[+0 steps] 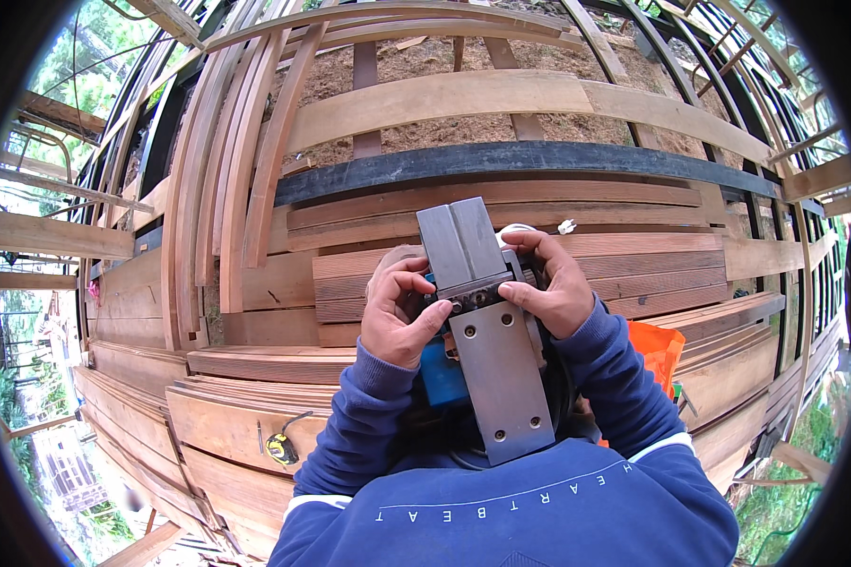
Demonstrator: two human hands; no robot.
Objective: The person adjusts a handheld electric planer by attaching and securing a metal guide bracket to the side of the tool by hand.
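An electric hand planer [501, 378] rests sole up close against my body, its metal base plates facing me. Between the front plate [459, 236] and the longer rear plate lies the dark cutter head [477, 298]. My left hand [397, 317] is curled round the planer's left side, thumb by the end of the cutter head. On the opposite side my right hand [553, 288] grips it, thumb pressed on the cutter head's right end. Part of the blue body [442, 370] shows below my left hand. The undersides of both hands' fingers are partly hidden.
Stacked brown boards [671, 265] lie beneath and around the planer. A white plug [566, 227] rests beyond my right hand. A tape measure [282, 448] sits on planks at left; an orange bag [654, 348] is by my right forearm. Long timbers [227, 170] extend away at far left.
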